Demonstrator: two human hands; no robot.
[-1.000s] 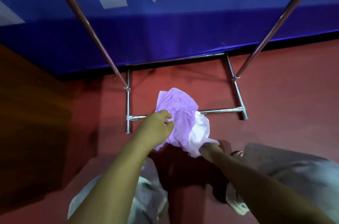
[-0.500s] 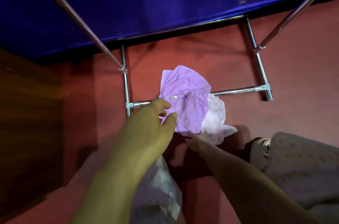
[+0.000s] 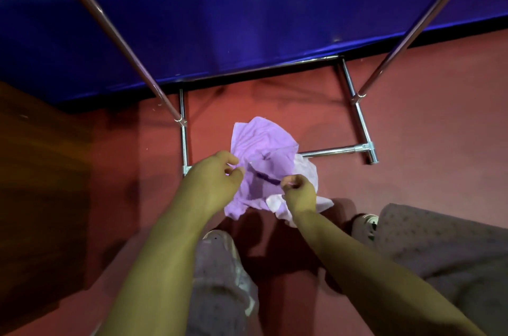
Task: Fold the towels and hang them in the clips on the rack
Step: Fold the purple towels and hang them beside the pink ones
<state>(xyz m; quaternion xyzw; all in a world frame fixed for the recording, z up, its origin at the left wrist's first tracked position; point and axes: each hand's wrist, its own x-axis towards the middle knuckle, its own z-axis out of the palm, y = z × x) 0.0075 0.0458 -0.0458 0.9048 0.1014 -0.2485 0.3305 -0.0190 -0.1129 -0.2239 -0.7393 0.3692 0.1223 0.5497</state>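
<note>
A crumpled purple towel [image 3: 261, 154] lies heaped on the red floor [image 3: 426, 143], draped over the near crossbar of the chrome rack base [image 3: 334, 151], with a paler lilac-white towel [image 3: 306, 172] bunched just beside and partly under it on the right. The left hand [image 3: 213, 180] reaches in from the near left, its fingers curled and pinching the purple towel's left edge. The right hand [image 3: 298, 191] is closed in a pinch on a fold at the towel's near middle, where a dark purple strip shows. Two slanted rack poles [image 3: 110, 30] rise from the base toward the upper corners, in front of a blue wall panel [image 3: 247, 19]. The person's grey trouser legs and light shoes [image 3: 220, 239] stand near, either side of the towels' shadow.
</note>
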